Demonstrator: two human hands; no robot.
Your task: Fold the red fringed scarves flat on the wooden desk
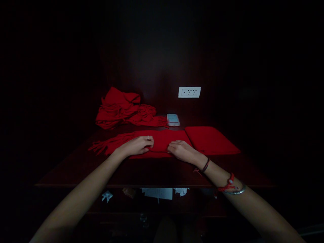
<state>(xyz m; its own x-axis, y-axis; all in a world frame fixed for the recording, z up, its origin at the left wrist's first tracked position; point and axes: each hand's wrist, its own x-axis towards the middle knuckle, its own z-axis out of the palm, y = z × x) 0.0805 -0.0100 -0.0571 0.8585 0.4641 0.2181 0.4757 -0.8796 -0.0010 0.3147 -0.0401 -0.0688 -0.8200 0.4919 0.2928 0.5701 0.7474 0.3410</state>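
From my end I see a dim indoor space; whether home or office, I cannot tell. A dark desk (157, 172) stands against a dark wall (157, 64) bearing a white socket panel (189, 92), and papers (160, 193) lie on a shelf (116, 206) below its front edge.

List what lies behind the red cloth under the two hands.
Behind the red cloth lie a crumpled red heap and a small pale-blue item, its details blurred; a white socket plate is on the wall beyond. Whatever the heap covers is hidden.
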